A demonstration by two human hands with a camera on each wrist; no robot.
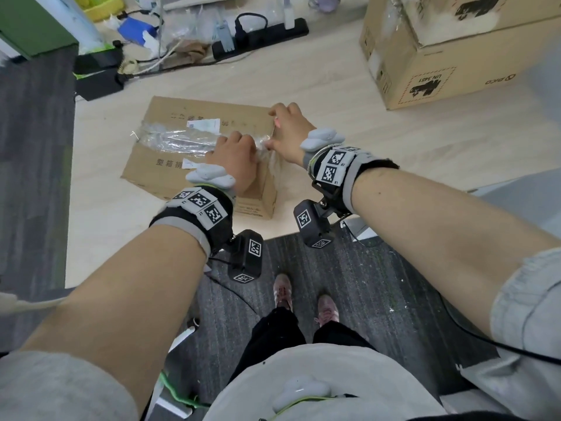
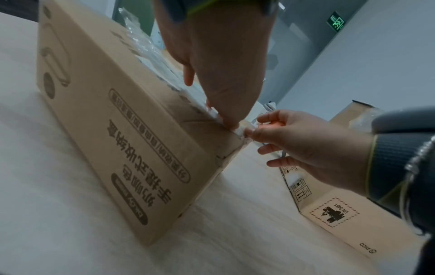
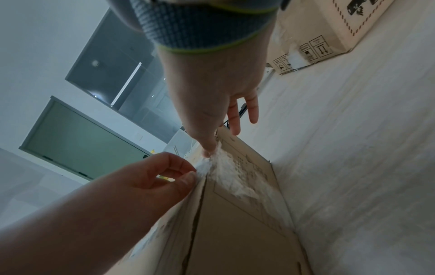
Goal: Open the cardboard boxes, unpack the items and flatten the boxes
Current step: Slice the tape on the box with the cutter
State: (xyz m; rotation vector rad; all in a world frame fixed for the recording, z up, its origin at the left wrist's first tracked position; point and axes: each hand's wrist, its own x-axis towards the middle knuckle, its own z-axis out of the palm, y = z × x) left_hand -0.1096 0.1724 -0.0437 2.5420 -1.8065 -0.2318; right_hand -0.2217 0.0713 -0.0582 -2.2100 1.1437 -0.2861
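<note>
The cardboard box [image 1: 170, 153] lies flat on the pale worktop [image 1: 334, 153], near its front edge, long axis running left to right, flaps shut under clear tape [image 1: 179, 141] along the top seam. Both hands meet at its right end. The left hand [image 1: 233, 159] rests on top, fingers curled, pinching the crumpled tape at the edge. The right hand [image 1: 287, 132] pinches the same tape end between thumb and forefinger, other fingers spread. A larger box [image 1: 449, 56] stands well apart, far right.

Head view looks steeply down; both wrist views sit low, close, sharing the box corner [image 2: 237, 137].
</note>
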